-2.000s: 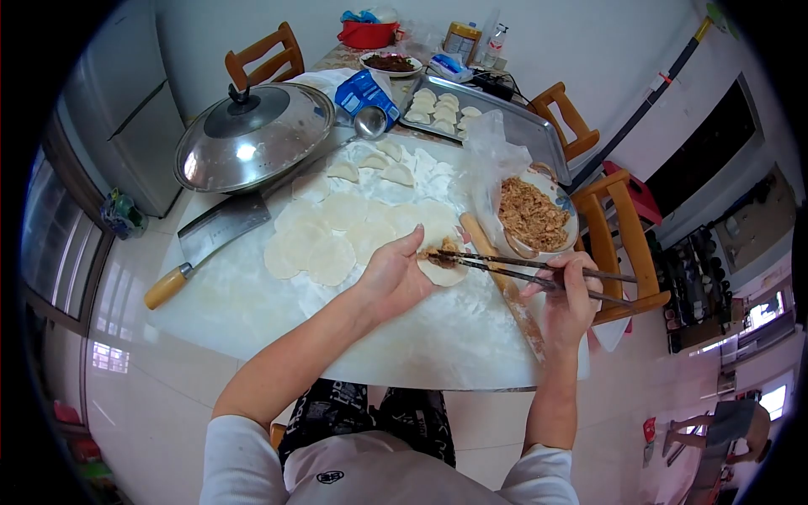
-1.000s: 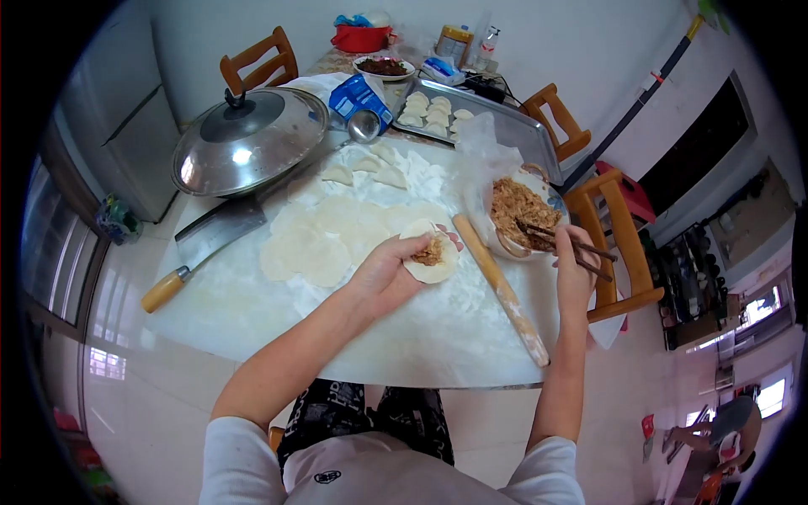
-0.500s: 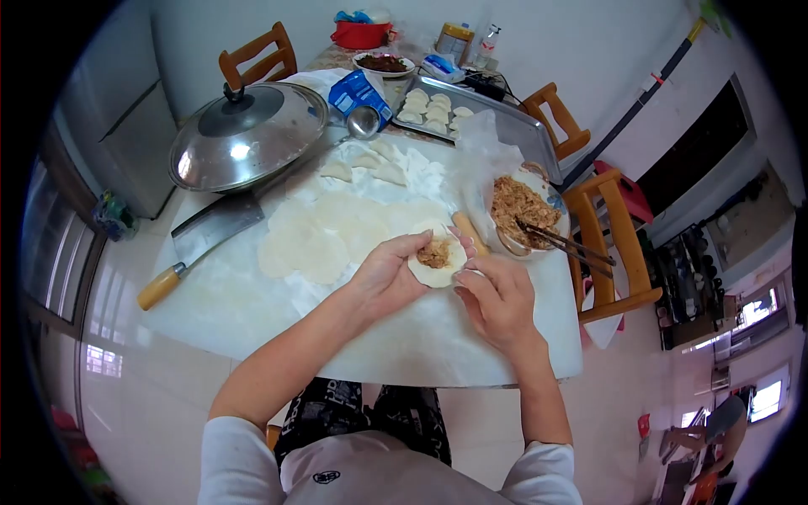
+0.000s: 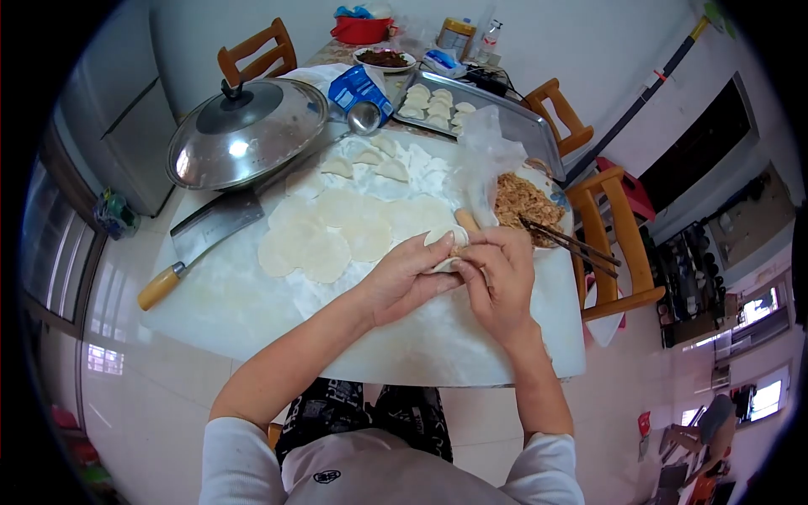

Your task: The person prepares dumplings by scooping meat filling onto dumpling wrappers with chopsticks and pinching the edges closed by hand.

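Between my two hands is a dumpling, its wrapper partly folded over a bit of filling. My left hand cradles it from the left with the thumb on top. My right hand pinches its right edge. Just behind the hands, a wooden rolling pin shows only one end. To the left lie several flat round wrappers on the floured board. A bowl of meat filling with chopsticks resting in it stands to the right.
A lidded pan and a cleaver occupy the left side. Several finished dumplings sit on flour farther back. Beyond them are a ladle, a blue flour bag and a metal tray holding dumplings. Chairs flank the table.
The wrapper was lying open with its filling showing; now it is folded up and mostly covers the filling. My right hand has moved up and closed in on it.
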A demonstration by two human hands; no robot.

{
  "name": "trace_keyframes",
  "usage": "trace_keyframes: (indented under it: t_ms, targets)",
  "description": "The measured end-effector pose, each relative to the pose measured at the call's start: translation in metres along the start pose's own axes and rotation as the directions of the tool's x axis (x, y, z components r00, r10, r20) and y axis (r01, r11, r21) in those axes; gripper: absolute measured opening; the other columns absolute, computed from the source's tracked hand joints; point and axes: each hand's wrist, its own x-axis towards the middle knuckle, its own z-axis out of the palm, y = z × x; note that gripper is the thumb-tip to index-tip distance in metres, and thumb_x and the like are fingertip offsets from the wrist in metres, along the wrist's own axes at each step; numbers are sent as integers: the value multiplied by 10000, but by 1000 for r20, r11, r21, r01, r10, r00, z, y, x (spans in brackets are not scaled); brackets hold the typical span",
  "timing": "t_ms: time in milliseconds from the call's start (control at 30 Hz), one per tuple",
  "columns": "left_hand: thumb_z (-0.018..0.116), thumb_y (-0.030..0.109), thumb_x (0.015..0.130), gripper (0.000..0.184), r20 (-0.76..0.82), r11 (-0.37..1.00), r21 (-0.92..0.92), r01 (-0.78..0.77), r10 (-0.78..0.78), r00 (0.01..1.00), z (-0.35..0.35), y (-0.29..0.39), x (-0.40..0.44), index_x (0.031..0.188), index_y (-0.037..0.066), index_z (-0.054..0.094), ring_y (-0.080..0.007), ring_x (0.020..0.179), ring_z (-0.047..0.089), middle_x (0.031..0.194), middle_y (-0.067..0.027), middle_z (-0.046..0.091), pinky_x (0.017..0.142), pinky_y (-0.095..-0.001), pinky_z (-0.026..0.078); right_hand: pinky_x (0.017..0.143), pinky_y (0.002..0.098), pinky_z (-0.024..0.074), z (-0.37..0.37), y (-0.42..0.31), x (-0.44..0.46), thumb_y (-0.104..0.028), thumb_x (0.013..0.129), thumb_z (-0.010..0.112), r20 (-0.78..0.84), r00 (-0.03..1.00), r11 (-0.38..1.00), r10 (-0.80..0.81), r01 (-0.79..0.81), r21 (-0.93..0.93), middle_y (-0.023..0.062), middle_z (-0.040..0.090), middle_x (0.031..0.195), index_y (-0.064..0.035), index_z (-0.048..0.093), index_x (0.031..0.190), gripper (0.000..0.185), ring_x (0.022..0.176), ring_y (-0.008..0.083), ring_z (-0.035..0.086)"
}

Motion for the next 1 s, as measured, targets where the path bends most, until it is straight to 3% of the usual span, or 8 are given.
trace_keyframes:
  t_ms: [67, 133, 233, 367, 433, 733, 867, 1000]
  targets:
    - [593, 209, 929, 369, 0, 999, -42, 18, -18, 1000, 3, 0, -1, 1224, 24, 471, -123, 1062, 547, 1101, -36, 559, 952, -295, 458, 722, 360, 428, 0, 1, 1, -19, 671, 720, -35, 998, 998, 59, -58, 36, 97, 583, 928, -43, 624, 808, 168, 843, 280, 546]
    - [641, 134, 890, 375, 33, 968, 247, -46, 39, 999, 1, -2, -3, 1216, 34, 485, -105, 1049, 545, 1094, -34, 561, 933, -258, 463, 727, 360, 425, 1, 2, 1, -8, 679, 710, -64, 992, 990, 110, -104, 96, 99, 575, 929, -38, 619, 805, 158, 850, 274, 527]
    - [652, 27, 847, 448, 20, 947, 321, -28, 22, 1000, -7, -7, 2, 1254, 17, 466, -159, 1105, 554, 1176, -80, 553, 995, -299, 453, 734, 360, 424, 0, 1, -1, 3, 685, 704, -64, 987, 981, 150, -141, 135, 96, 573, 923, -35, 619, 807, 154, 861, 268, 522]
    - [641, 17, 852, 457, 6, 940, 342, -11, 9, 1000, -6, -8, 2, 1271, 5, 461, -166, 1113, 553, 1189, -87, 555, 997, -301, 452, 740, 353, 428, 0, 2, -3, -10, 690, 707, -59, 989, 984, 139, -131, 123, 104, 566, 947, -30, 617, 808, 150, 872, 269, 520]
    - [632, 11, 856, 479, 39, 910, 411, -47, 35, 999, -7, -8, 3, 1299, 10, 448, -163, 1122, 549, 1206, -95, 555, 996, -304, 454, 759, 352, 427, 2, -1, -3, -33, 697, 707, -47, 962, 943, 269, -253, 215, 112, 560, 982, -28, 630, 835, 158, 886, 269, 517]
    - [635, 22, 858, 459, 41, 880, 466, -90, 80, 996, -9, -8, 2, 1285, 13, 466, -164, 1109, 555, 1187, -87, 561, 986, -297, 461, 773, 354, 424, -2, 2, 3, -48, 708, 697, 15, 990, 978, 143, -143, 150, 106, 579, 971, -26, 646, 837, 141, 912, 272, 523]
    - [640, 36, 860, 441, -30, 873, 483, -76, 104, 994, -8, -5, 3, 1269, 13, 477, -156, 1102, 557, 1179, -80, 561, 990, -297, 461, 778, 356, 421, -2, 2, 11, -37, 714, 681, 34, 981, 964, 189, -192, 187, 99, 585, 942, -25, 630, 801, 101, 904, 270, 525]
    - [618, 79, 888, 402, -48, 937, 307, -165, 188, 981, -7, 3, 4, 1255, -2, 475, -168, 1114, 554, 1194, -97, 551, 1005, -307, 460, 758, 348, 421, 5, 10, 29, -24, 735, 657, 25, 992, 978, 121, -123, 166, 98, 583, 917, -22, 610, 787, 71, 874, 261, 526]
